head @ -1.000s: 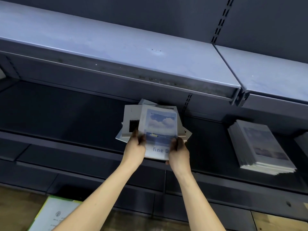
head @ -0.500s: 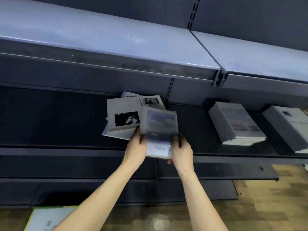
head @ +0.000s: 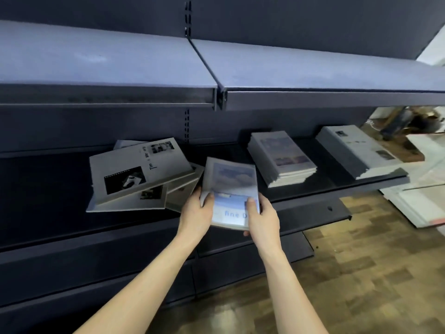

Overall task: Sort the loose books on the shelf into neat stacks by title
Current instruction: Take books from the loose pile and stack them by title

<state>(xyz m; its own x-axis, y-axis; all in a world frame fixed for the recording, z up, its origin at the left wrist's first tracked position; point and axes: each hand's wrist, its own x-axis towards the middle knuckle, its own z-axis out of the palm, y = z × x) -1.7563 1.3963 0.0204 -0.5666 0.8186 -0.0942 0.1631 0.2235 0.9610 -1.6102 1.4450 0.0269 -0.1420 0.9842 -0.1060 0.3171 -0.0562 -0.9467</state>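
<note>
A sky-cover book point(head: 232, 186) with blue lettering is held over the front of the dark middle shelf point(head: 48, 189). My left hand point(head: 196, 214) grips its lower left edge, thumb on the cover. My right hand point(head: 261, 216) grips its lower right edge, thumb on top. To its left lies a loose pile of white books point(head: 137, 174) with black photo covers, fanned and askew. Right of it stands a neat stack of sky-cover books point(head: 281, 157), and farther right a neat stack of white books point(head: 356, 150).
A grey upper shelf point(head: 216, 68) overhangs the books. Lower dark shelves point(head: 120, 261) jut out below my arms. Wooden flooring point(head: 361, 273) and white boards point(head: 421, 203) lie at the right, past the shelf's end.
The sky-cover book has come off the loose pile and moved right, toward the matching stack. The view has swung right, bringing both neat stacks closer to centre.
</note>
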